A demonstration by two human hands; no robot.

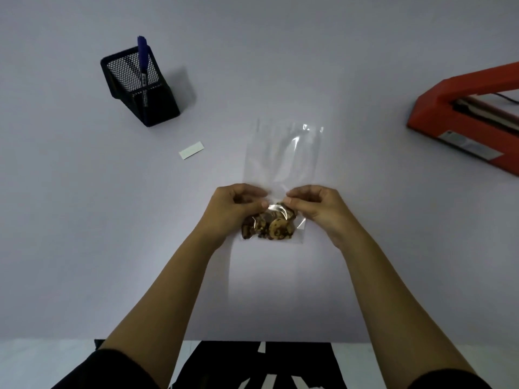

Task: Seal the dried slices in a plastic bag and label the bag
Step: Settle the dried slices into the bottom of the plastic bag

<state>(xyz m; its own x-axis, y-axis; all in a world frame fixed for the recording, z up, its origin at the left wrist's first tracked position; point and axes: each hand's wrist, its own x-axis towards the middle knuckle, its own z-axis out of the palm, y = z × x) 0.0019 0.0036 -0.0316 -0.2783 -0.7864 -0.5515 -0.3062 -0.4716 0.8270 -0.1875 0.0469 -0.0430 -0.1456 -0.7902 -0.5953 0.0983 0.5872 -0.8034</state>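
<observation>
A clear plastic bag (282, 161) lies flat on the table, its open end pointing away from me. Brown dried slices (269, 224) sit bunched at its near end. My left hand (238, 204) pinches the bag just above the slices with thumb and curled fingers. My right hand (314, 204) pinches it the same way from the right side. A small white label (191, 149) lies on the table to the left of the bag. A blue marker (143, 61) stands in a black mesh holder (140, 88) at the far left.
A red heat sealer (466, 116) sits at the right edge of the table, its arm raised and a cord trailing behind. The table's near edge (252, 339) runs just above my sleeves.
</observation>
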